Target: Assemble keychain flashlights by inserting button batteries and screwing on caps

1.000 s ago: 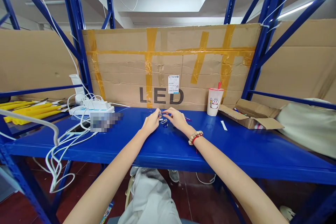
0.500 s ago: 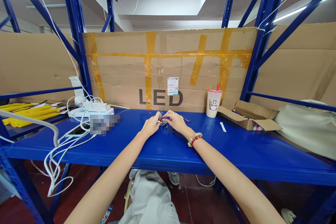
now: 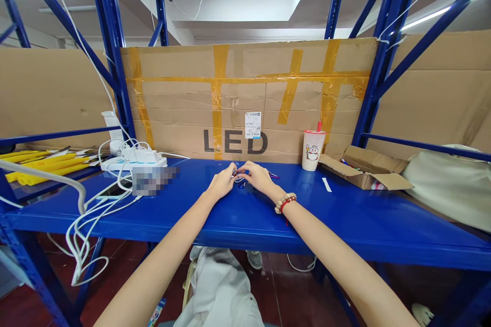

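Mid-frame, the left hand (image 3: 222, 183) pinches a small shiny piece (image 3: 234, 171); the right hand (image 3: 258, 176) adjoins its right, finger grip and piece's axis unclear

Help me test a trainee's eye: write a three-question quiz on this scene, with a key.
1. Multiple choice: the left hand and right hand are (A) close together near the small items, (B) far apart, (C) crossed.
2. True or false: the white cup stands left of the open cardboard box.
3. Fill in: the large dark letters on the cardboard panel read ___.

Key: 1. A; 2. true; 3. LED.
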### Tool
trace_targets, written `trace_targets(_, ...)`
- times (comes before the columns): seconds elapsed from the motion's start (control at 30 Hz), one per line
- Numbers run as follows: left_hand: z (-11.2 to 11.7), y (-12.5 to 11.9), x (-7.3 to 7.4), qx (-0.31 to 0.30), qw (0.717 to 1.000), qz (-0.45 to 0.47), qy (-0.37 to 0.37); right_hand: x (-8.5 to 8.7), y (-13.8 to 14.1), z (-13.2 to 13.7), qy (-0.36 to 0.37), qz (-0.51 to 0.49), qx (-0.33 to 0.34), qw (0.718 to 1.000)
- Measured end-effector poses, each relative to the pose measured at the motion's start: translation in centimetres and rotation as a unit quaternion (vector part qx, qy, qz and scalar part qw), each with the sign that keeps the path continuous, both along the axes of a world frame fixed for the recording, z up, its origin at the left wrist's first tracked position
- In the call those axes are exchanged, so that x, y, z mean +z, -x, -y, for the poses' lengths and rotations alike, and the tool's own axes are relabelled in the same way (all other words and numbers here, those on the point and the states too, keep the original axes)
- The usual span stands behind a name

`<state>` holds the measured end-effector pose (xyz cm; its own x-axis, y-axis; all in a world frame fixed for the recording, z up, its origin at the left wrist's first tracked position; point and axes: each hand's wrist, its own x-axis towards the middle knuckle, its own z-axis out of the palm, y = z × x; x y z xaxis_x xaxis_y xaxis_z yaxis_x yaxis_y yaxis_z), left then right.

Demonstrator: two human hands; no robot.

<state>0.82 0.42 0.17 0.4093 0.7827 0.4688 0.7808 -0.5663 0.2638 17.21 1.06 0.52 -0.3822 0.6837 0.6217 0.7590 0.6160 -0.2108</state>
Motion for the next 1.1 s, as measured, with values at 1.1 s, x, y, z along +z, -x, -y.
trace_targets(1.1,-0.5,-0.1,-0.2,0.015,0.997,0.073,0.009,-0.9,0.2,-1.3,0.058,-0.167,0.024,0.984)
